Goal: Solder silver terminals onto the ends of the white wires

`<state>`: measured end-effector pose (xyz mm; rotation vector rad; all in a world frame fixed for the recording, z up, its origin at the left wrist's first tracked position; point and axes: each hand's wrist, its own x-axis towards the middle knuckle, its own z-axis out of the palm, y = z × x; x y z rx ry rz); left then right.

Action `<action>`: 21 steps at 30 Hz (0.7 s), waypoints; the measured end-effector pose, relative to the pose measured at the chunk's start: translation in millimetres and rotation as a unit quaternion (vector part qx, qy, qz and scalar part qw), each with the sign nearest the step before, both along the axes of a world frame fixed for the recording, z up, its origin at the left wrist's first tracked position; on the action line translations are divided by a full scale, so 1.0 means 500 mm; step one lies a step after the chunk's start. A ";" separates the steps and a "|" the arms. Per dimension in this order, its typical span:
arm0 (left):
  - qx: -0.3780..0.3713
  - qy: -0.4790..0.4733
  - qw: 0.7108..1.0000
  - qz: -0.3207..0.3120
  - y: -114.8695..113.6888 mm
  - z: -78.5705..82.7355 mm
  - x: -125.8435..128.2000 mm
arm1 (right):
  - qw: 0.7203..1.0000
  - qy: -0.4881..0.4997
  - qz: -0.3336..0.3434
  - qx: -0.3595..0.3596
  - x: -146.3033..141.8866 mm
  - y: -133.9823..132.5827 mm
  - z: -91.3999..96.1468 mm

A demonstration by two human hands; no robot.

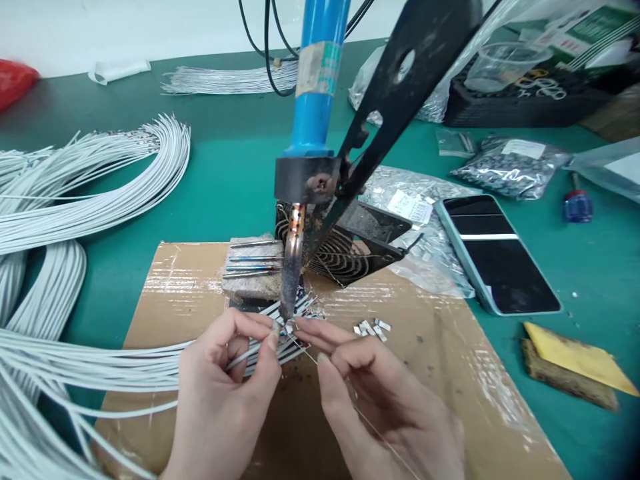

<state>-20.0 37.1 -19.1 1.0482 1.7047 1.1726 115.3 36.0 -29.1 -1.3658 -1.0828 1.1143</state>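
Observation:
Under the dark tip of a blue soldering iron (295, 247), my left hand (230, 387) pinches the end of a white wire, one of a bundle of white wires (125, 363) coming in from the left. My right hand (385, 400) has thin solder wire (373, 427) running between its thumb and fingers up to the iron's tip. Its fingertips are close to a tiny metal piece (289, 329) at the wire's end. Fingers hide part of that joint. Several small silvery tabs (373, 329) lie on the cardboard just right of the tip.
A black bracket (385, 113) holds the iron overhead. Behind it stand a fan (345, 257) and a block with metal rods (253, 267). A phone (503, 253), a yellow sponge (580, 357) and bagged parts (510, 163) lie right; coiled white wires (150, 167) lie left.

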 end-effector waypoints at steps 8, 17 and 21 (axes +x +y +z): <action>0.031 -0.027 0.999 0.005 0.021 0.007 0.003 | 0.999 0.035 -0.008 -0.004 -0.008 0.013 0.013; 0.025 -0.024 0.999 0.001 0.017 0.013 -0.005 | 0.999 0.033 -0.016 0.008 -0.013 0.020 0.022; 0.029 -0.018 0.999 0.004 0.021 0.015 -0.005 | 1.000 0.017 -0.011 0.010 -0.008 0.020 0.025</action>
